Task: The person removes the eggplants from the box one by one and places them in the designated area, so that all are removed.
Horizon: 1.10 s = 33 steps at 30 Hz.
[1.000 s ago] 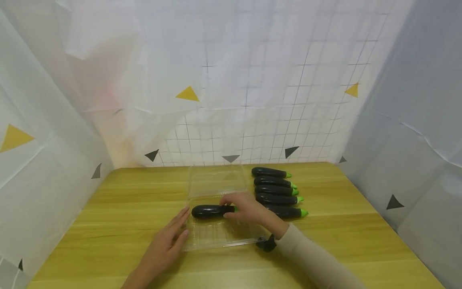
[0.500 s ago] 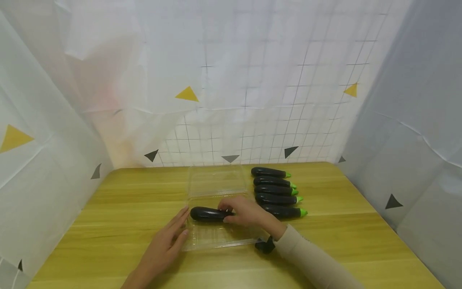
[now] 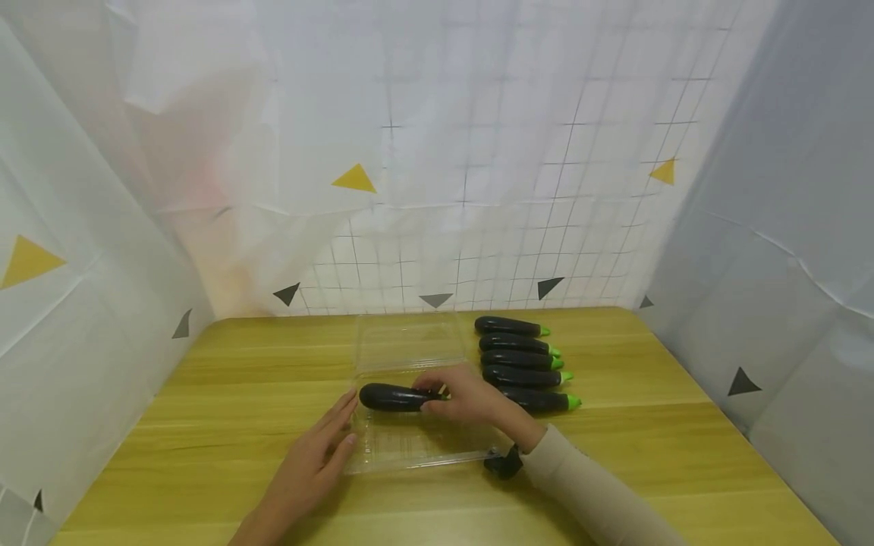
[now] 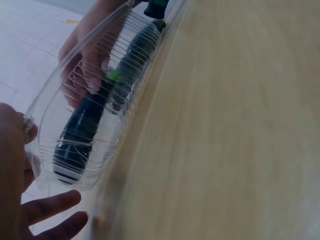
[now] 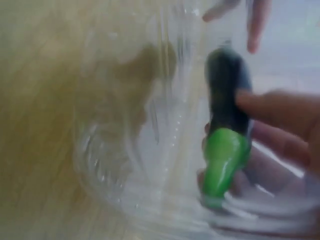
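A dark, glossy eggplant [image 3: 392, 397] with a green stem end lies crosswise in or just over the base of a clear plastic clamshell box [image 3: 410, 455]. My right hand [image 3: 459, 394] pinches it near the stem; in the right wrist view the thumb and fingers stand on either side of the eggplant [image 5: 229, 90] above its green cap [image 5: 225, 157]. My left hand [image 3: 314, 455] rests with straight fingers against the box's left side. Through the ribbed wall, the left wrist view shows the eggplant [image 4: 80, 130]. Whether its underside touches the box floor is unclear.
Several more eggplants [image 3: 522, 377] lie in a column right of the box, green stems pointing right. The box's lid [image 3: 412, 341] lies folded back toward the rear wall. A wooden table [image 3: 225, 425] carries everything, with white sheeting [image 3: 437, 189] behind and at both sides.
The eggplant's blunt end has shifted slightly toward the near side, then back toward the far side, with my right hand gripping it throughout. My left hand has stayed at the box's side.
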Tool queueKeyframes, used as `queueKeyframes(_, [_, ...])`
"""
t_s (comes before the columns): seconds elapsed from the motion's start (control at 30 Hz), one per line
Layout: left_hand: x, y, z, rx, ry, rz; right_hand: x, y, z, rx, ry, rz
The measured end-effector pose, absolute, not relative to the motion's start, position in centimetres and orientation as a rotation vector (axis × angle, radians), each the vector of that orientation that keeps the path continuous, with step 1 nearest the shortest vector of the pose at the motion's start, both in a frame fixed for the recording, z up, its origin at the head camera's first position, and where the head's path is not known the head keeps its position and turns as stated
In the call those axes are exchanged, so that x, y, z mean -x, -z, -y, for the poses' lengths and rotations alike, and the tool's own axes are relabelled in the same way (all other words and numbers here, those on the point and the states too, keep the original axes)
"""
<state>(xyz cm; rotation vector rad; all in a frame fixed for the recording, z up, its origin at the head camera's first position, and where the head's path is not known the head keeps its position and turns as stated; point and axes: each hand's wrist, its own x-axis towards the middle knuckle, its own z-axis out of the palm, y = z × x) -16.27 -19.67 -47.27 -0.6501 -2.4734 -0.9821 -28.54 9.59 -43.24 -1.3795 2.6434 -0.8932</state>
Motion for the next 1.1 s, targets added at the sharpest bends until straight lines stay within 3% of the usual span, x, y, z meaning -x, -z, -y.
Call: queueKeyframes(1.1, [16.3, 47.4, 19.8, 0.677, 0.992, 2.455, 27.3, 41.2, -12.3, 1.339, 1.169, -2.613])
